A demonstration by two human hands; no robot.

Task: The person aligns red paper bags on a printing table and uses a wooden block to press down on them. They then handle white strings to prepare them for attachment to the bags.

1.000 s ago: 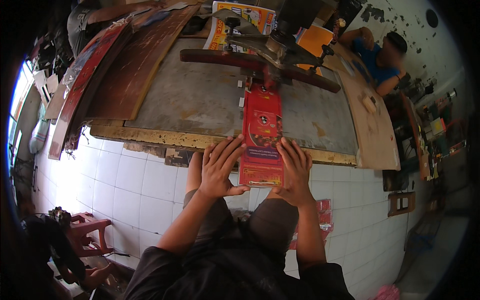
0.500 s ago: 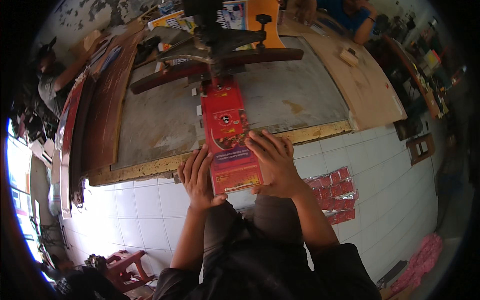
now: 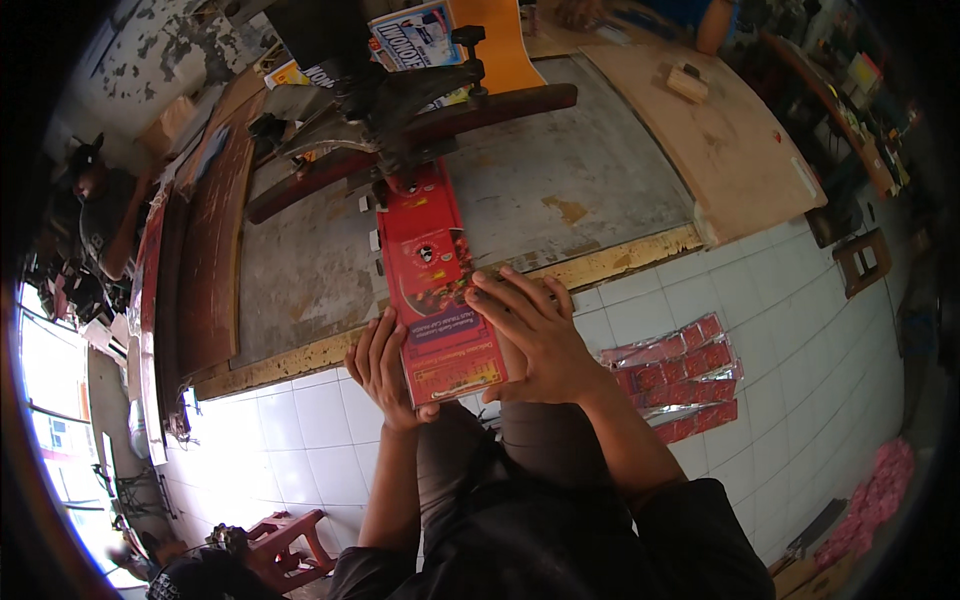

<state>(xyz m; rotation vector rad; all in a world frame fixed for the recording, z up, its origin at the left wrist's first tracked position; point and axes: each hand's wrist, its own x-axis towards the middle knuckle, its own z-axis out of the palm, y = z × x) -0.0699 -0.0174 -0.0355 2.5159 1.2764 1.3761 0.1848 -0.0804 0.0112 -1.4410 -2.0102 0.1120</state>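
A long red printed card sheet (image 3: 452, 349), perhaps a stack of flat cartons, lies lengthwise before me. Its far end reaches under a dark metal clamp-like frame (image 3: 395, 150), and its near end juts past the table's front edge over my lap. My left hand (image 3: 385, 368) grips the left side, fingers along the edge and thumb at the near corner. On the opposite side my right hand (image 3: 535, 335) holds the sheet, fingers lying over its right edge and thumb by the near right corner. What is under the sheet is hidden.
A grey tabletop (image 3: 600, 160) with a worn yellow front edge spreads around the sheet. Wooden boards (image 3: 720, 150) flank it, one carrying a small wooden block (image 3: 687, 82). Red packet strips (image 3: 690, 375) lie on white floor tiles. A person (image 3: 105, 215) is at the left; a red stool (image 3: 285, 545) stands below.
The view has turned and shifted slightly, so the table and frame sit further left and higher. Both hands keep their hold on the red sheet, with little visible change in grip.
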